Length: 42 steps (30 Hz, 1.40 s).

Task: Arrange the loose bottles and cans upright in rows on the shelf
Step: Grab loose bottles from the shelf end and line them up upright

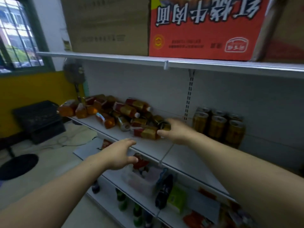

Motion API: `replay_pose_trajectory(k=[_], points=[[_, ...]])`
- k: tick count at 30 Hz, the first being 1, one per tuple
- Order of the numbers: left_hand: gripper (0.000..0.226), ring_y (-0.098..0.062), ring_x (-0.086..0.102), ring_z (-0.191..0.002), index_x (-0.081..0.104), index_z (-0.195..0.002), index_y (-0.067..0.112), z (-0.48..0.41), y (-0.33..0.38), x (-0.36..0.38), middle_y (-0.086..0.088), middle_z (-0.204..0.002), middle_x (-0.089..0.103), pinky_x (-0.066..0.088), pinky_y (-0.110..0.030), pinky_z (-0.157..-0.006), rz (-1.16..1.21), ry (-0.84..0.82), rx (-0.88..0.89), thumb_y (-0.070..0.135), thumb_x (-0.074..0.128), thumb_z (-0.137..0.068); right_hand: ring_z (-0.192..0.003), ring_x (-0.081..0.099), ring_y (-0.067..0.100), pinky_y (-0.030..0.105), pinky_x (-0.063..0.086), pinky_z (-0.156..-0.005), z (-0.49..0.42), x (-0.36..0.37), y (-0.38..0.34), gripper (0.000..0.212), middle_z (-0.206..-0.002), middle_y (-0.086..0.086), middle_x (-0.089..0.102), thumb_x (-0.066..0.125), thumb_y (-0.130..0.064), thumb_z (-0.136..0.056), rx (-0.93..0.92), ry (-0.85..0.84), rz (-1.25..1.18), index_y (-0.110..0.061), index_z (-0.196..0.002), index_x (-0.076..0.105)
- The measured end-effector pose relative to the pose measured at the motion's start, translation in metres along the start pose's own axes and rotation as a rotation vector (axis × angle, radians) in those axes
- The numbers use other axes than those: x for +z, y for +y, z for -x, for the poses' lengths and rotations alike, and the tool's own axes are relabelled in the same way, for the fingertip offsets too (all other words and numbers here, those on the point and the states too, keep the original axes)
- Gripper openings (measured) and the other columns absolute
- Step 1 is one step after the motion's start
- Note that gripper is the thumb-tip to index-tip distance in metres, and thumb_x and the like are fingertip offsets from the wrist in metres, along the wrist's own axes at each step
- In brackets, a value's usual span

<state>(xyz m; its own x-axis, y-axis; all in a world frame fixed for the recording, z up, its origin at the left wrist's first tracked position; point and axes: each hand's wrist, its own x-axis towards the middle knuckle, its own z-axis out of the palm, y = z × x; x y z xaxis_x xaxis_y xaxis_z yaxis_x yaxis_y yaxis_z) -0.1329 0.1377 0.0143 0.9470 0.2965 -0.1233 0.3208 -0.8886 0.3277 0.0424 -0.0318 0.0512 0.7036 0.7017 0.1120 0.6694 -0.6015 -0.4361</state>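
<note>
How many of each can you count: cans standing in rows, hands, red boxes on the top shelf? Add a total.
Cans standing in rows: 6
Hands: 2, left hand and right hand, which grips a can
Red box: 1
Total: 9

On the white metal shelf (151, 147), brown plastic bottles (126, 110) lie in a heap on the left. Gold metal cans (216, 125) stand in rows on the right.

I read 红烧牛肉面, printed upside down, on the red carton (202, 30) far right, top shelf. Brown carton (107, 25) print and bottles' (126, 111) labels are too blurred.
</note>
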Motion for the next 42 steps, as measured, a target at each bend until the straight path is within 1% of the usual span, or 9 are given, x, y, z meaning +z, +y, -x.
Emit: replay_pose_trajectory(k=[4, 8, 14, 19, 24, 28, 32, 38, 42], points=[[0.078, -0.020, 0.024, -0.140, 0.022, -0.147, 0.026, -0.035, -0.047, -0.005, 0.000, -0.156, 0.016, 0.029, -0.036, -0.111, 0.009, -0.008, -0.051, 0.051, 0.060, -0.084, -0.099, 0.056, 0.015, 0.025, 0.039, -0.070, -0.052, 0.033, -0.011, 0.073, -0.130, 0.002, 0.055, 0.059, -0.065, -0.075, -0.040, -0.022, -0.041, -0.022, -0.134, 0.049], [0.077, -0.019, 0.042, -0.128, 0.025, -0.146, 0.023, -0.081, -0.087, -0.020, -0.001, -0.151, 0.029, 0.039, -0.032, -0.102, 0.020, 0.059, -0.095, 0.048, 0.062, -0.082, -0.108, 0.053, 0.026, 0.040, 0.048, -0.088, -0.112, 0.065, -0.006, 0.077, -0.125, 0.003, 0.048, 0.056, -0.075, -0.068, -0.006, -0.093, 0.007, -0.020, -0.122, 0.050], [0.077, -0.022, 0.035, -0.132, 0.029, -0.145, 0.017, -0.158, -0.131, -0.054, -0.005, -0.149, 0.032, 0.031, -0.031, -0.105, -0.104, 0.162, -0.094, 0.047, 0.063, -0.082, -0.120, 0.048, 0.028, 0.043, 0.044, -0.097, -0.175, 0.103, 0.013, 0.086, -0.139, 0.009, 0.043, 0.060, -0.073, -0.072, 0.026, -0.276, 0.104, -0.019, -0.137, 0.040], [0.065, -0.024, 0.030, -0.134, 0.035, -0.141, 0.026, -0.228, -0.161, -0.068, -0.003, -0.147, 0.033, 0.029, -0.037, -0.107, -0.214, 0.204, 0.079, 0.041, 0.061, -0.084, -0.111, 0.053, 0.026, 0.036, 0.047, -0.088, -0.189, 0.129, 0.020, 0.095, -0.133, 0.009, 0.050, 0.058, -0.076, -0.071, 0.034, -0.311, 0.273, -0.018, -0.142, 0.031], [0.079, -0.022, 0.002, -0.144, 0.014, -0.148, 0.025, -0.293, -0.197, -0.080, 0.000, -0.157, 0.010, 0.010, -0.051, -0.115, -0.323, 0.228, 0.165, 0.045, 0.057, -0.085, -0.120, 0.038, 0.029, 0.037, 0.039, -0.093, -0.191, 0.145, 0.028, 0.105, -0.136, 0.011, 0.038, 0.065, -0.065, -0.067, 0.101, -0.319, 0.449, -0.028, -0.148, 0.009], [0.087, -0.028, 0.003, -0.143, 0.007, -0.148, 0.028, -0.327, -0.214, -0.088, -0.001, -0.157, 0.007, 0.007, -0.057, -0.113, -0.485, 0.151, 0.328, 0.054, 0.057, -0.081, -0.116, 0.037, 0.028, 0.036, 0.031, -0.090, -0.188, 0.147, 0.021, 0.101, -0.133, 0.007, 0.045, 0.066, -0.061, -0.068, 0.180, -0.262, 0.508, -0.039, -0.147, 0.006], [0.094, -0.030, 0.007, -0.143, 0.003, -0.148, 0.030, -0.346, -0.220, -0.087, -0.002, -0.158, 0.007, 0.009, -0.059, -0.110, -0.531, 0.120, 0.455, 0.059, 0.057, -0.077, -0.119, 0.038, 0.029, 0.034, 0.038, -0.083, -0.172, 0.142, 0.004, 0.098, -0.138, 0.005, 0.038, 0.059, -0.070, -0.071, 0.291, -0.242, 0.477, -0.052, -0.144, -0.004], [0.085, -0.030, 0.010, -0.142, 0.000, -0.149, 0.032, -0.360, -0.225, -0.083, -0.001, -0.157, 0.011, 0.012, -0.062, -0.108, -0.532, 0.181, 0.506, 0.047, 0.054, -0.084, -0.111, 0.049, 0.020, 0.025, 0.043, -0.076, -0.159, 0.114, -0.026, 0.083, -0.137, 0.001, 0.043, 0.054, -0.071, -0.078, 0.444, -0.078, 0.223, -0.039, -0.148, 0.021], [0.085, -0.029, 0.010, -0.142, 0.002, -0.148, 0.031, -0.366, -0.221, -0.081, 0.000, -0.156, 0.013, 0.013, -0.066, -0.105, -0.548, 0.164, 0.510, 0.050, 0.054, -0.083, -0.124, 0.043, 0.024, 0.029, 0.040, -0.092, -0.148, 0.122, -0.026, 0.088, -0.136, -0.001, 0.042, 0.061, -0.075, -0.068, 0.512, -0.263, 0.211, -0.034, -0.141, 0.034]])
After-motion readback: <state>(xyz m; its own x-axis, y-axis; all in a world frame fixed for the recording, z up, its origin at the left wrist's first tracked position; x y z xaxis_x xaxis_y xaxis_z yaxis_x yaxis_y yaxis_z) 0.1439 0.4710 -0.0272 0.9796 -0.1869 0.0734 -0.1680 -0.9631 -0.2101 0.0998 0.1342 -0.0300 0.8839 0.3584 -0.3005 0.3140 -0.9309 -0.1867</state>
